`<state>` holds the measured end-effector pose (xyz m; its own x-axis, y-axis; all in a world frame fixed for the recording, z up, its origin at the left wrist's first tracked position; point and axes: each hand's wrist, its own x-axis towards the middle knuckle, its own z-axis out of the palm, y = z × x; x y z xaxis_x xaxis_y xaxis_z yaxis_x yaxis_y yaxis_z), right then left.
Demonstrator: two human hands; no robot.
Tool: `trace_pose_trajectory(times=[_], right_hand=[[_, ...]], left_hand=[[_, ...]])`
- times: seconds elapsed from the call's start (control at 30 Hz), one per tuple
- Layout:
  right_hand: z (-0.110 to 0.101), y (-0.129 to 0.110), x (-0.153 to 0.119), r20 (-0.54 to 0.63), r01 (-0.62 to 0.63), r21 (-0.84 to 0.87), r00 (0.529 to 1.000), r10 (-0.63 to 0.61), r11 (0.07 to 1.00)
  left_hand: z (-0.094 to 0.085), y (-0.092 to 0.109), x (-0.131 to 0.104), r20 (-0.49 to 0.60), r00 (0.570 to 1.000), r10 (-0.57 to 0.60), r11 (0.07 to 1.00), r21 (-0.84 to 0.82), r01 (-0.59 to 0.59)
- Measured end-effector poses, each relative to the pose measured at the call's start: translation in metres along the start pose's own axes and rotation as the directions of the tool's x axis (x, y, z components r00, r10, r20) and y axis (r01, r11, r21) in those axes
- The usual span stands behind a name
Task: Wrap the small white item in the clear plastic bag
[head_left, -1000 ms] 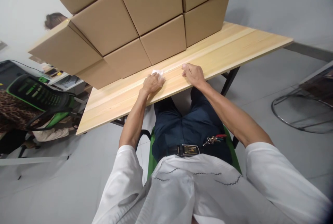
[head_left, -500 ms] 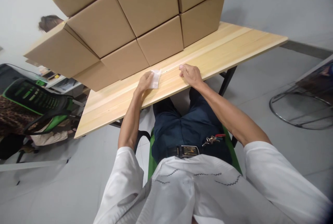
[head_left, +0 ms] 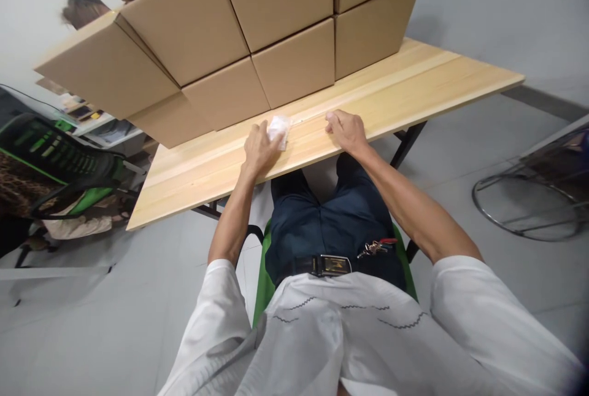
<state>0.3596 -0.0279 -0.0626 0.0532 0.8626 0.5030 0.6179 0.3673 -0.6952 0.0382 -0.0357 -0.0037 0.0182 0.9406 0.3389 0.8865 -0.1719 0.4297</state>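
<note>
A green chair (head_left: 59, 163) is standing at the far left, beside the counter (head_left: 414, 86). The left hand (head_left: 258, 149) is pressing a small white cloth (head_left: 278, 129) onto the counter, fingers lying over its edge. Just beyond, cardboard boxes (head_left: 257, 34) are sitting stacked. The right hand (head_left: 346, 131) is resting nearby, fingers curled loosely, holding nothing.

Crumpled white cloth (head_left: 278, 129) on table

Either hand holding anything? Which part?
Left hand presses a small white cloth on the table, fingers on its left side. Right hand holds nothing.
</note>
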Motion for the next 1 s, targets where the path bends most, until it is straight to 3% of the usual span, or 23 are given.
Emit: trace_pose_trajectory(times=[0.1, 0.2, 0.37, 0.5, 0.6, 0.7, 0.77, 0.87, 0.93, 1.0], right_hand=[[-0.001, -0.003, 0.0, 0.002, -0.006, -0.031, 1.0, 0.006, 0.999], [-0.001, -0.008, -0.001, 0.012, -0.017, -0.058, 1.0, 0.018, 0.998], [-0.003, -0.014, -0.002, 0.011, -0.017, -0.032, 1.0, 0.017, 0.999], [-0.003, -0.014, -0.002, 0.0, -0.011, -0.017, 1.0, 0.011, 1.0], [-0.002, -0.012, -0.002, -0.012, -0.006, -0.021, 1.0, 0.005, 1.0], [-0.002, -0.01, -0.002, -0.024, -0.008, -0.02, 1.0, 0.008, 1.0], [-0.002, -0.01, -0.002, -0.041, -0.022, 0.006, 0.999, 0.022, 1.0], [-0.001, -0.01, -0.002, -0.062, -0.05, 0.078, 0.997, 0.055, 0.996], [-0.001, -0.01, -0.002, -0.068, -0.062, 0.105, 0.995, 0.07, 0.992], [-0.002, -0.011, -0.002, -0.073, -0.06, 0.102, 0.995, 0.068, 0.993]], left_hand=[[0.001, 0.02, -0.008, 0.095, 0.995, 0.009, 0.98, 0.196, -0.027], [0.005, 0.02, -0.007, 0.139, 0.99, 0.01, 0.972, 0.23, -0.042], [0.015, -0.004, 0.005, 0.192, 0.964, 0.183, 0.98, 0.041, -0.194], [0.017, -0.01, 0.015, 0.263, 0.888, 0.376, 0.925, -0.159, -0.345], [0.02, -0.007, 0.016, 0.302, 0.851, 0.429, 0.892, -0.289, -0.348], [0.026, -0.005, 0.013, 0.31, 0.853, 0.419, 0.859, -0.439, -0.263], [0.026, -0.007, 0.013, 0.243, 0.902, 0.357, 0.838, -0.51, -0.194], [0.02, -0.016, 0.02, -0.032, 0.995, 0.094, 0.788, -0.609, -0.094], [0.012, -0.023, 0.027, -0.214, 0.962, -0.17, 0.707, -0.707, -0.032], [0.006, -0.028, 0.031, -0.296, 0.881, -0.369, 0.634, -0.774, 0.005]])
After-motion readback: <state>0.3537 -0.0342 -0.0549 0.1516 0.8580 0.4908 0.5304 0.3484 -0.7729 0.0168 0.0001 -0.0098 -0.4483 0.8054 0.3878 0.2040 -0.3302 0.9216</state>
